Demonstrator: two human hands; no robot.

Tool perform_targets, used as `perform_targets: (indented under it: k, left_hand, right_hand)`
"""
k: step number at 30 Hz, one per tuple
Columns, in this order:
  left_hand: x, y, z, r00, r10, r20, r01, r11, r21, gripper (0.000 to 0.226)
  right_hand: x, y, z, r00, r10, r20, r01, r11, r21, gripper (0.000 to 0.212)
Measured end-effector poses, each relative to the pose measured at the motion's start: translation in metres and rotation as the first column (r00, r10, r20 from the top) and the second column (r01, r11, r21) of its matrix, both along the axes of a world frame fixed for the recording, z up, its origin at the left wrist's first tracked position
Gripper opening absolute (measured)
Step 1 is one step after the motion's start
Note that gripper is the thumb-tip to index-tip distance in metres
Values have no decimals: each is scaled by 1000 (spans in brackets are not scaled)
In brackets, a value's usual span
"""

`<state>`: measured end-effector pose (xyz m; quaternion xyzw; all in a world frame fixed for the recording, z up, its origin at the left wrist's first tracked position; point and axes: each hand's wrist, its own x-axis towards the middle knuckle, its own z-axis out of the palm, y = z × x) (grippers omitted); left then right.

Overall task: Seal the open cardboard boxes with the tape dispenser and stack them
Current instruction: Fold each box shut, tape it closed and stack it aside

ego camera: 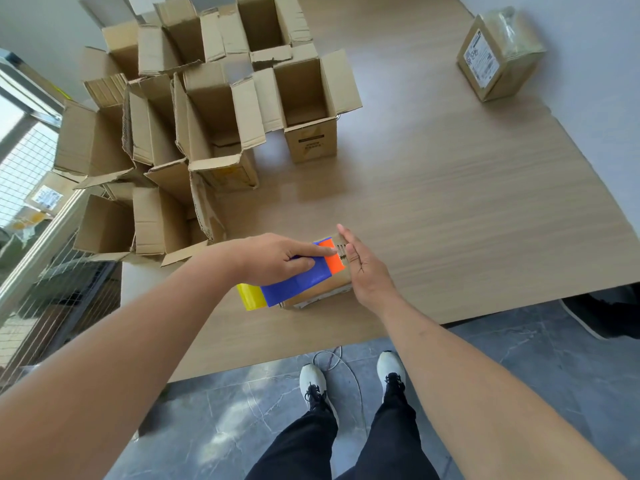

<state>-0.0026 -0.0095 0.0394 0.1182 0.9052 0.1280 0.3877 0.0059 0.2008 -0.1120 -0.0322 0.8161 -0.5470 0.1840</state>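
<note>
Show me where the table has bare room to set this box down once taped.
Bare tabletop runs wide between the box under the hands and the sealed box at the far right corner. The far left is crowded with open boxes.

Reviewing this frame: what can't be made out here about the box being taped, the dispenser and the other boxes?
- Box under the hands, head view: its top is covered by the left hand, the tape dispenser and the right hand, so flap closure and tape are hidden.
- Dispenser's roll and blade: not visible.
- Sealed box far right: label print too small to read.
- Open boxes: far ones cut off by the top edge.
</note>
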Motion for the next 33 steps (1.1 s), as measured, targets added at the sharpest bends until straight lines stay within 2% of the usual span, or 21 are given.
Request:
perform_targets:
  k: [13, 21, 28, 33]
  left_hand:
    - [15, -56, 10, 986, 61, 158, -63, 998, 7, 37]
    - [48, -115, 2, 956, 158, 247, -171, 985, 32, 38]
    - [73, -162, -28, 934, 240, 265, -266, 962, 63, 38]
    - [76, -153, -55, 949, 246, 195, -265, 961, 78, 39]
  right_hand:
    - [-2, 0, 3, 999, 18, -48, -13, 996, 93, 39]
    - [-2, -3, 3, 995, 34, -91, -20, 988, 153, 42]
    - [-1, -5, 5, 996, 31, -86, -10, 974, 227, 40]
    - [-1, -5, 9, 985, 55, -162, 8, 931, 364, 40]
